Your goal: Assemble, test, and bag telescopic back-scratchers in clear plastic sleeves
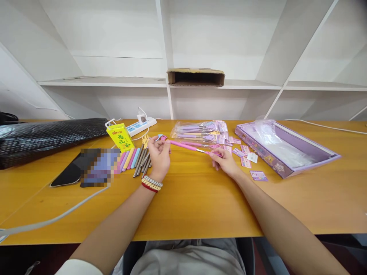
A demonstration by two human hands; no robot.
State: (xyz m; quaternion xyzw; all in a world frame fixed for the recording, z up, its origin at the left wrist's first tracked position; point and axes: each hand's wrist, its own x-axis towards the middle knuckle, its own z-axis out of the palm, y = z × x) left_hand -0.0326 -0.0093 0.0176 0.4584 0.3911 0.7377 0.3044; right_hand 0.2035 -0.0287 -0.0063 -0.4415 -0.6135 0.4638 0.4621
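Note:
A pink back scratcher (186, 146) with a short metal section is stretched between my hands, above the table. My left hand (159, 156) pinches the end of its pink handle. At the other end, my right hand (225, 160) has its fingers closed around the pink claw-shaped head, which is partly hidden. Beside my left hand lie several metal rods (139, 160) and several coloured handle tubes (129, 158). Yellow claw heads (145, 140) sit just behind that hand. Beyond my hands are bagged back scratchers (197, 130) in clear plastic.
To the right, small printed cards (246, 162) lie near an open purple box (312, 162) with plastic bags inside. A yellow drink carton (120, 137), a power strip (140, 126), phones (69, 168) and a black wrapped bundle (51, 139) occupy the left. A cardboard box (196, 78) rests on the shelf.

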